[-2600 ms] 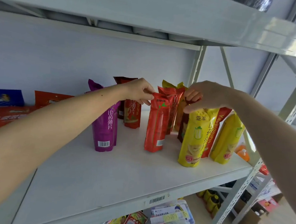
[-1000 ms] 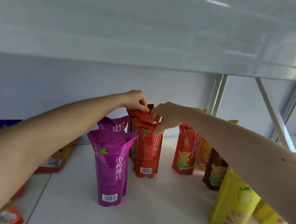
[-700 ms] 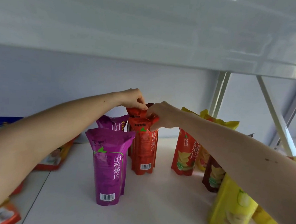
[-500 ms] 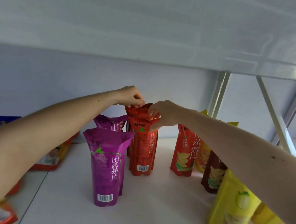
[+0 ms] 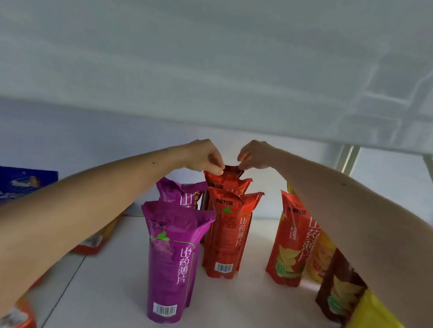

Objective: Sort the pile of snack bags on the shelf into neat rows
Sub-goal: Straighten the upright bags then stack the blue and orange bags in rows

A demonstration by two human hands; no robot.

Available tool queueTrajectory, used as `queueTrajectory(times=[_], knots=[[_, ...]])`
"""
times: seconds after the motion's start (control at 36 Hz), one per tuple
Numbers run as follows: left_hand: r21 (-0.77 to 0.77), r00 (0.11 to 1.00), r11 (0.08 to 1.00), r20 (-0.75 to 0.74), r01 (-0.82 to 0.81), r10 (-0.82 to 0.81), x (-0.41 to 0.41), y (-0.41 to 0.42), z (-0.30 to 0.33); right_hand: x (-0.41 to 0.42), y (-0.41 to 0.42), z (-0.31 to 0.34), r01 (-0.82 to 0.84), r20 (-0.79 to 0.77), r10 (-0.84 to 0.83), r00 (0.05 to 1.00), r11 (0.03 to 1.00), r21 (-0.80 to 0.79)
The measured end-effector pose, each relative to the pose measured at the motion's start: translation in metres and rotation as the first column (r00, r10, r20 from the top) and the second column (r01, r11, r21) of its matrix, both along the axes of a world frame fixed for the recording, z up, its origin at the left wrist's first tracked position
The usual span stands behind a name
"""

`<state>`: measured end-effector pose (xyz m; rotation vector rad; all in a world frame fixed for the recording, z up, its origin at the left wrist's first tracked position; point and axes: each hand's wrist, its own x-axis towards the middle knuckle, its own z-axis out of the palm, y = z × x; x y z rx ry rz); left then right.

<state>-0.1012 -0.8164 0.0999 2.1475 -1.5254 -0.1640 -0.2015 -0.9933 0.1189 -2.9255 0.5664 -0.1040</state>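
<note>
— Where's the bag being handled?
— The dark red bag (image 5: 231,170) stands rearmost, twelve o'clock of the front red bag (image 5: 227,236).
— And the hands?
— Left hand (image 5: 205,156) and right hand (image 5: 255,154) each pinch its top edge.
— Nearby?
— Purple bag (image 5: 171,260) at seven o'clock.

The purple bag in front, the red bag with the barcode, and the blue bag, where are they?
Front purple foil snack bag (image 5: 171,262), head view: middle of its front panel.
Red foil snack bag with the barcode (image 5: 228,230), head view: middle of its front panel.
Blue foil snack bag (image 5: 19,184), head view: its printed face, far left.
</note>
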Motion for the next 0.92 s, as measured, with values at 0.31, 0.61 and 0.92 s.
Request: queueTrajectory(times=[0.31, 0.61, 0.92], knots=[[0.072, 0.998, 0.997, -0.061, -0.016, 0.021, 0.001, 0.01, -0.002, 0.004, -0.018, -0.005, -0.013, -0.004, 0.013, 1.0, 1.0, -0.028], [0.148, 0.999, 0.988, 0.023, -0.051, 0.048, -0.018, 0.001, 0.007, -0.054, -0.059, 0.002, 0.025, -0.004, -0.025, 1.0, 0.995, -0.097], [0.223, 0.97, 0.967, 0.233, -0.119, 0.066, -0.034, -0.007, 0.014, -0.078, -0.054, 0.003, 0.067, -0.078, -0.078, 0.994, 0.989, -0.132]])
